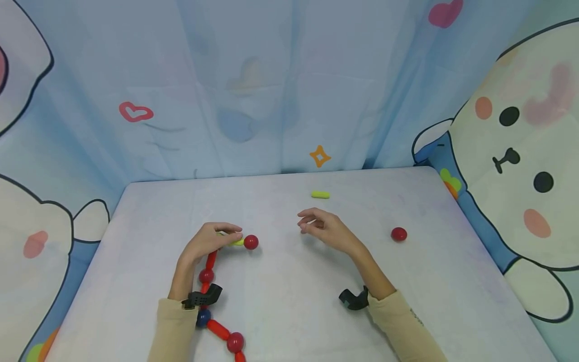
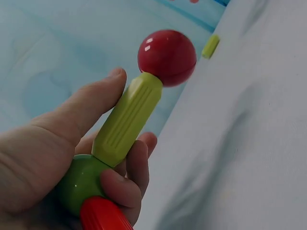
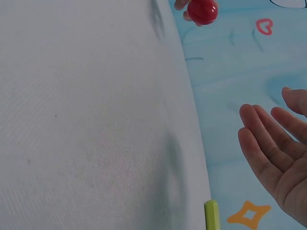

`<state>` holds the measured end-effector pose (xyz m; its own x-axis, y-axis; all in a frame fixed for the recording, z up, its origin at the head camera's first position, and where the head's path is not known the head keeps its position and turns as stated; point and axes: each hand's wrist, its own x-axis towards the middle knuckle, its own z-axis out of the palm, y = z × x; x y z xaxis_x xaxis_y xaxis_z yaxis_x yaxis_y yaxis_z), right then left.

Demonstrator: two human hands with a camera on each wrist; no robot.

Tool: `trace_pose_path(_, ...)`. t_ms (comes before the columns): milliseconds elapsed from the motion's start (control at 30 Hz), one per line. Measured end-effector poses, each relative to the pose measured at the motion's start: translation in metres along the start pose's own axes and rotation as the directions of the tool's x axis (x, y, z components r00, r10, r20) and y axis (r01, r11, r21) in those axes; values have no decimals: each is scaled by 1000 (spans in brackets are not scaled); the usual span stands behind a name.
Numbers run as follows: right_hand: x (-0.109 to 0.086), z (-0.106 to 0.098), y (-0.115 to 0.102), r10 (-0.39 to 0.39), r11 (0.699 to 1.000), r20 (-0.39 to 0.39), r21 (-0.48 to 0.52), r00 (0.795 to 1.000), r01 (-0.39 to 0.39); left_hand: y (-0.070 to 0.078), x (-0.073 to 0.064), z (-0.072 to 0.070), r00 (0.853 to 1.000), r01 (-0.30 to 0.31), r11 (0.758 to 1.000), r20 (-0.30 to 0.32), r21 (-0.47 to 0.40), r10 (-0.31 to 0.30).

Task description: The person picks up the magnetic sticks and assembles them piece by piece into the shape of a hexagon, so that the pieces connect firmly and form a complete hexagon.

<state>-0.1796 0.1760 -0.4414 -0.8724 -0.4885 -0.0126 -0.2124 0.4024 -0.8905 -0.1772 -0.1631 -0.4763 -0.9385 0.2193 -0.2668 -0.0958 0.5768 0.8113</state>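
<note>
My left hand (image 1: 210, 239) grips one end of a chain of rods and balls. In the left wrist view its fingers curl round a green ball (image 2: 81, 182) and a yellow-green rod (image 2: 128, 120). A red ball (image 2: 168, 57) caps that rod's far end, and a red rod (image 2: 104, 214) joins the green ball below. My right hand (image 1: 326, 229) hovers above the table with relaxed fingers and nothing in it. Nearest to it lies a loose yellow-green rod (image 1: 320, 194), farther back on the table.
The chain runs toward the front edge, through a red ball (image 1: 206, 275), a blue ball (image 1: 204, 318) and another red ball (image 1: 235, 342). A loose red ball (image 1: 399, 234) lies at the right on the white table (image 1: 289, 301). A printed curtain (image 1: 271, 90) hangs behind.
</note>
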Motion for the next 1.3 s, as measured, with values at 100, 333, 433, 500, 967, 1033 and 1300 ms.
trace_pose_path(100,4,1,14,5,1000,-6,9,1000,-5,-4,1,-2,1000,13,1000,-21,-28,-14)
trace_pose_path(333,5,-3,27,-21,999,-19,24,1000,22,-8,1,-7,996,30,994,-77,-101,-37)
trace_pose_path(433,4,-6,26,-32,999,-24,24,999,32,-9,2,-8,993,35,987,-107,-155,-52)
trace_pose_path(500,5,-8,26,-35,999,-28,18,999,36,-10,4,-9,992,33,979,-116,-203,-58)
trace_pose_path(967,8,-12,27,-11,1000,-45,7,999,11,-12,9,-9,989,44,944,-117,-327,-87)
trace_pose_path(1033,7,-12,28,-9,1000,-46,-1,999,9,-12,8,-7,988,52,941,-121,-335,-97)
trace_pose_path(1300,5,-23,32,43,996,-104,-69,994,-50,-13,9,-2,985,58,932,-133,-357,-113)
